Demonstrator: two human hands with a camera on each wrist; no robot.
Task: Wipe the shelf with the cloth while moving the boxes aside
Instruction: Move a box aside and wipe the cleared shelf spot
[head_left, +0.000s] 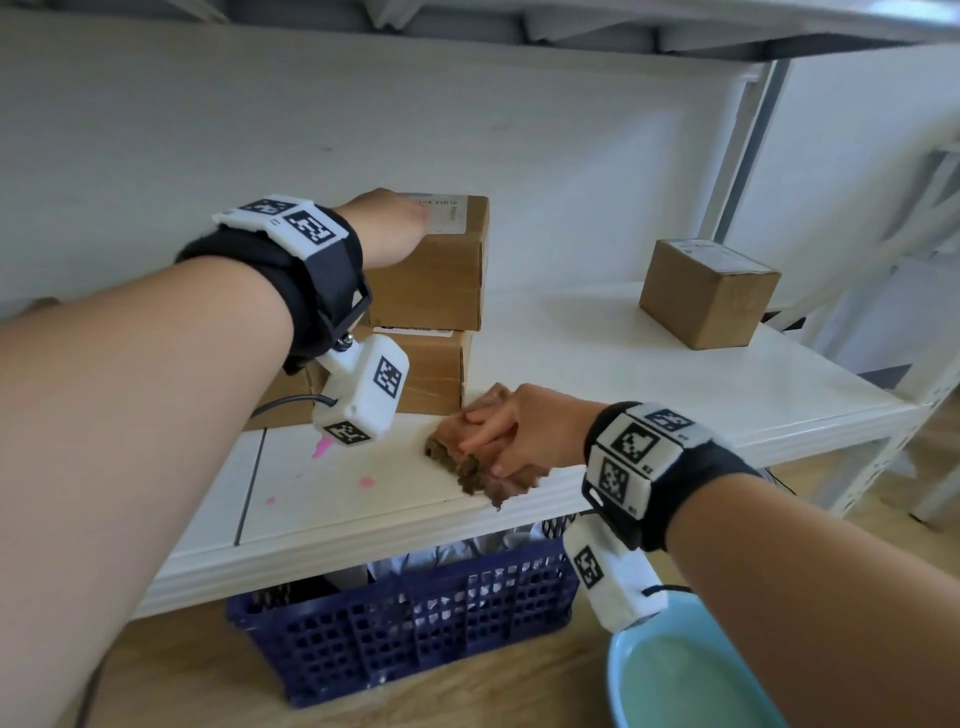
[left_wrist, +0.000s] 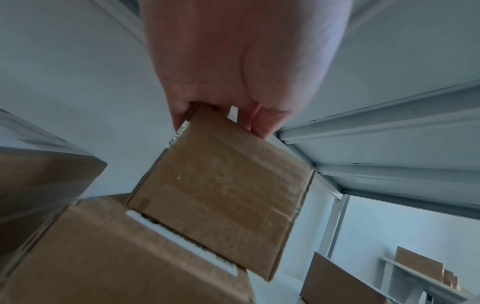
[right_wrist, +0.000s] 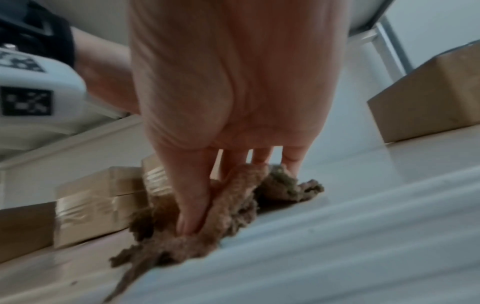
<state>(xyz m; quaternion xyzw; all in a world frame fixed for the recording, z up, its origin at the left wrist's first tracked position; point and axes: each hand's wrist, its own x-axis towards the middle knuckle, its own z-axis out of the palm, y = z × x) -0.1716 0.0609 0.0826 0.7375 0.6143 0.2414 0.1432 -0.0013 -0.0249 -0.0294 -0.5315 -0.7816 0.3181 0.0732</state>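
Observation:
On the white shelf (head_left: 649, 364) two cardboard boxes are stacked at the back left. My left hand (head_left: 395, 223) grips the top box (head_left: 441, 270) from above; in the left wrist view the hand (left_wrist: 221, 109) has fingers and thumb curled over the top box's (left_wrist: 223, 189) upper edges, above the lower box (left_wrist: 116, 257). My right hand (head_left: 493, 441) holds a bunched brown cloth (head_left: 462, 462) down on the shelf near the front edge, right of the lower box (head_left: 436, 369). The right wrist view shows the hand (right_wrist: 223, 193) pinching the cloth (right_wrist: 285, 185) between thumb and fingers. Pink stains (head_left: 322, 447) lie left of the cloth.
A third cardboard box (head_left: 706, 291) stands alone at the shelf's right end. Below the shelf sits a dark blue slotted basket (head_left: 415, 623), and a light blue basin (head_left: 685, 680) is on the wooden floor at the lower right. Another shelf board hangs overhead.

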